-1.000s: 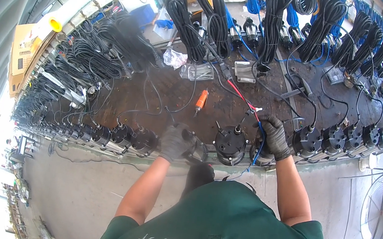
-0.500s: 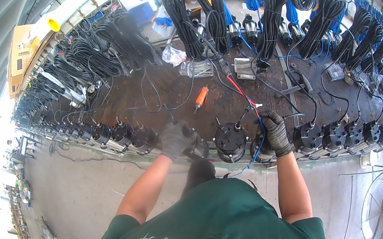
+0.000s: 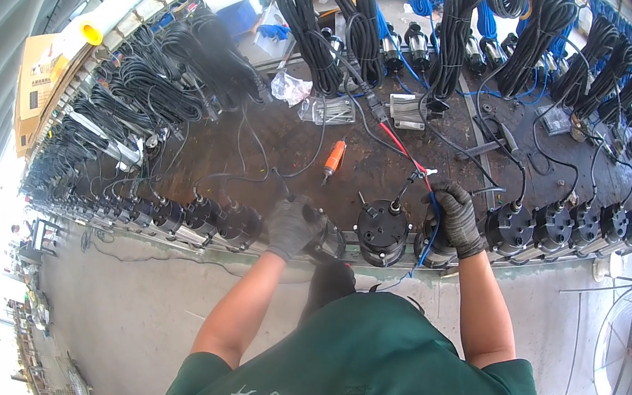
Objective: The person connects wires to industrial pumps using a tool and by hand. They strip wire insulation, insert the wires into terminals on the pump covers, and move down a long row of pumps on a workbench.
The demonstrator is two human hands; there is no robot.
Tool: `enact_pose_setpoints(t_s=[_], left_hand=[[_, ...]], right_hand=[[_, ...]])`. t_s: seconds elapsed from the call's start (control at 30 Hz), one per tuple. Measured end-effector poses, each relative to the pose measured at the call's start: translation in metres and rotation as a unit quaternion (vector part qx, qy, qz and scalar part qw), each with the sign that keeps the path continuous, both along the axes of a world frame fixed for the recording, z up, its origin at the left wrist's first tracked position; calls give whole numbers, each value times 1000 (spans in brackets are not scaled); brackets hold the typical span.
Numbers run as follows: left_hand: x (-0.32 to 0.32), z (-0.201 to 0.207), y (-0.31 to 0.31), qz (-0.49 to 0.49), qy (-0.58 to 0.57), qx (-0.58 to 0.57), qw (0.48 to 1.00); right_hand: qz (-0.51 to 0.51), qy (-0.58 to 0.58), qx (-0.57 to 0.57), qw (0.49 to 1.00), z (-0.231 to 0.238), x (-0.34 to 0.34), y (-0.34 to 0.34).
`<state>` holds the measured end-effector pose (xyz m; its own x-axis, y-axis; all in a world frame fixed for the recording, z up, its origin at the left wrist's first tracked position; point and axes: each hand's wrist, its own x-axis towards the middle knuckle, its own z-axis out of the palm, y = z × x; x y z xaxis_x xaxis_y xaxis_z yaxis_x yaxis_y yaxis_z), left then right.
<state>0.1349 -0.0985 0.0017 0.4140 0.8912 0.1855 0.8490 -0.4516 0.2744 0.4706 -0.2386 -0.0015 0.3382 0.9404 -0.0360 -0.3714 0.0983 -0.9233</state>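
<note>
My left hand [image 3: 291,228], in a grey glove, is closed on the rim of a black-capped cylindrical motor [image 3: 331,240]; haze over the view blurs its fingertips. Further right, my gloved right hand [image 3: 456,219] curls over the top of another black-capped motor, hiding most of it. A blue wire [image 3: 433,229] runs down past its fingers. Red wire [image 3: 394,138] leads from a black cable up the bench to a white connector [image 3: 430,171] just above that hand. Between my hands stands an untouched motor [image 3: 383,227] with a short cable rising from its cap.
More capped motors [image 3: 510,227] line the bench edge on both sides. On the dark bench top [image 3: 260,137] lie an orange-handled tool [image 3: 334,160], bagged small parts [image 3: 328,110] and a black-handled tool [image 3: 498,141]. Coiled black cables [image 3: 453,39] stand behind. A round fan [image 3: 622,346] is on the right.
The view has shifted very slightly. Both hands keep their places at the motors, and nothing has been taken up or let go.
</note>
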Motion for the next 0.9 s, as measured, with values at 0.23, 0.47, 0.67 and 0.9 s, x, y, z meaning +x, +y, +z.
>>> enact_pose_setpoints(t_s=[0.23, 0.47, 0.67, 0.9], left_hand=[[4, 8, -3, 7, 9, -15, 1000], [2, 5, 0, 12, 22, -16, 1000], [-1, -1, 1, 5, 11, -1, 1000], [6, 11, -5, 26, 11, -41, 999]], right_hand=[[-2, 5, -10, 1000, -1, 0, 0], [1, -7, -18, 1000, 2, 0, 1], [-10, -26, 3, 1000, -1, -4, 7], [-126, -211, 59, 968, 38, -22, 51]])
